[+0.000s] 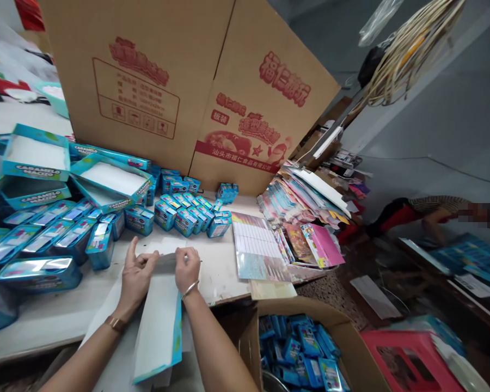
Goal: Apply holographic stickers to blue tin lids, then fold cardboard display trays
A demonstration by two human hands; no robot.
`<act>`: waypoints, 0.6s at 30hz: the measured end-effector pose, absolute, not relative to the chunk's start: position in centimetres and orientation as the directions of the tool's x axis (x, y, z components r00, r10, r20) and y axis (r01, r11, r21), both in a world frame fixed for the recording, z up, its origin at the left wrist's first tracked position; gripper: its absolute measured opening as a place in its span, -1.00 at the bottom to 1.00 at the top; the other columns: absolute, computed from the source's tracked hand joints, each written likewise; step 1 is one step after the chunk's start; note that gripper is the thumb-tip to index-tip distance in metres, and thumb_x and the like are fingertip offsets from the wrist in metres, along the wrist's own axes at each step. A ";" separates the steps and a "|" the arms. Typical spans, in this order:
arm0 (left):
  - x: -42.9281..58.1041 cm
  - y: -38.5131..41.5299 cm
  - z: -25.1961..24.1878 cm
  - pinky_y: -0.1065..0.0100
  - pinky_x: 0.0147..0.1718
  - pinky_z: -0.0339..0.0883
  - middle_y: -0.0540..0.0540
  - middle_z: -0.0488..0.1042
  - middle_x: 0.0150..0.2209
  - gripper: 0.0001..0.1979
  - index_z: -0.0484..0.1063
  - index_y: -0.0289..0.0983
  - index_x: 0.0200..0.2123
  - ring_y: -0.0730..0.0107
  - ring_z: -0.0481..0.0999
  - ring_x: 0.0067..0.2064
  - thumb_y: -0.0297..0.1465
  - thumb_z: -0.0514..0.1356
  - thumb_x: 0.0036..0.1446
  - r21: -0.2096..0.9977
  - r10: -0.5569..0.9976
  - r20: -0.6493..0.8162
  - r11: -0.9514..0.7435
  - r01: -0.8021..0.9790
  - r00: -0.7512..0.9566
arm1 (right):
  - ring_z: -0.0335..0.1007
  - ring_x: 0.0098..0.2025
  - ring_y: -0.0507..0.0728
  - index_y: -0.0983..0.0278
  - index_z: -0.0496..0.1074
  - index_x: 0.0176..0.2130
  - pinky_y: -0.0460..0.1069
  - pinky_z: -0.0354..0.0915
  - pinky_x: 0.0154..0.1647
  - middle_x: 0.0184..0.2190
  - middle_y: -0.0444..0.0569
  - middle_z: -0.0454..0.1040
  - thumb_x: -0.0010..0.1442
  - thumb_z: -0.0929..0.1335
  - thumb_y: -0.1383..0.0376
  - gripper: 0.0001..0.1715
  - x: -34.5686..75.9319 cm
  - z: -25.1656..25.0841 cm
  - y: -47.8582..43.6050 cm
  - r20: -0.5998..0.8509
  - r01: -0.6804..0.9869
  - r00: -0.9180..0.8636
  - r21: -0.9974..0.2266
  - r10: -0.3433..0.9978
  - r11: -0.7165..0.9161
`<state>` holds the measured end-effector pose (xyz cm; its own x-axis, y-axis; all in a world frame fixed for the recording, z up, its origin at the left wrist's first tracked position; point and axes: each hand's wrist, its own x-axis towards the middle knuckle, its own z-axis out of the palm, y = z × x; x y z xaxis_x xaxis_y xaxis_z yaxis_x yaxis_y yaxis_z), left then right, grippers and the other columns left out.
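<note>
A white card sheet with turquoise edges [157, 321] lies between my forearms, its far end at my fingers. My left hand [136, 275] pinches the far left corner of the card between thumb and fingers, with one finger raised. At the far right corner, my right hand [187, 269] is closed on the card, fingers curled. More white sheets [106, 321] lie beneath it. Beyond my hands, small blue boxes [185, 220] stand in rows on the white table [216, 267].
Open turquoise trays [36, 152] and larger blue packs [44, 272] fill the left side. Behind stands a big cardboard carton [147, 65]. Printed sheets [255, 245] lie to the right, above an open carton [249, 337] holding blue boxes. A person [436, 209] bends at far right.
</note>
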<state>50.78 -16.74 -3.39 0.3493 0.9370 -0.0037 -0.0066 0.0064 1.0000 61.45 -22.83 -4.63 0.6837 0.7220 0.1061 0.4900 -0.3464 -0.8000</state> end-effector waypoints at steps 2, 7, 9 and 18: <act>50.6 -16.6 -3.2 0.38 -0.33 0.38 0.03 0.52 -0.44 -0.21 0.25 -0.31 0.29 0.31 0.53 -0.35 0.04 0.20 0.11 1.000 0.913 -0.026 0.020 0.020 0.407 | 0.40 -0.13 0.11 0.32 0.33 -0.11 0.02 0.31 -0.03 -0.19 0.12 0.49 0.45 -0.12 0.31 -0.44 61.1 -4.6 -22.8 0.106 0.520 0.671 -0.772 0.734 -0.364; 50.1 -15.3 -2.9 0.28 -0.32 0.45 -0.17 0.65 -0.33 -0.31 0.58 -0.34 -0.09 0.10 0.60 -0.25 0.16 0.17 0.03 0.996 0.858 -0.084 0.051 0.079 0.508 | 0.45 -0.16 0.07 0.31 0.37 -0.03 -0.06 0.34 -0.14 -0.20 0.01 0.50 0.44 0.13 0.24 -0.68 62.7 -3.3 -24.2 0.069 0.705 0.433 -0.647 0.899 -0.290; 50.2 -15.0 -2.9 0.21 -0.22 0.48 -0.22 0.67 -0.27 -0.28 0.56 -0.34 -0.07 0.02 0.62 -0.16 0.18 0.19 -0.01 0.995 0.846 -0.092 0.053 0.090 0.526 | 0.45 -0.10 0.12 0.25 0.44 -0.07 -0.03 0.33 -0.09 -0.19 -0.03 0.51 0.33 0.31 0.18 -0.76 63.7 -2.2 -24.5 0.023 0.794 0.292 -0.564 0.956 -0.229; 48.1 -13.9 -2.5 0.02 0.16 0.30 -0.34 0.52 0.12 -0.28 0.43 -0.35 0.10 -0.10 0.46 0.18 0.01 0.21 -0.04 0.973 0.772 -0.079 -0.077 0.216 0.630 | 0.51 -0.05 0.22 0.35 0.43 -0.10 0.12 0.38 -0.06 -0.11 0.19 0.54 0.26 0.29 0.41 -0.79 61.9 1.4 -21.2 -0.203 0.965 0.136 -0.195 0.970 -0.176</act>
<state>48.14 -13.86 -2.51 0.6303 0.7723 -0.0787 0.2160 -0.0771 0.9734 61.87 -21.21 1.36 0.1356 0.9698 -0.2026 0.9650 -0.1756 -0.1946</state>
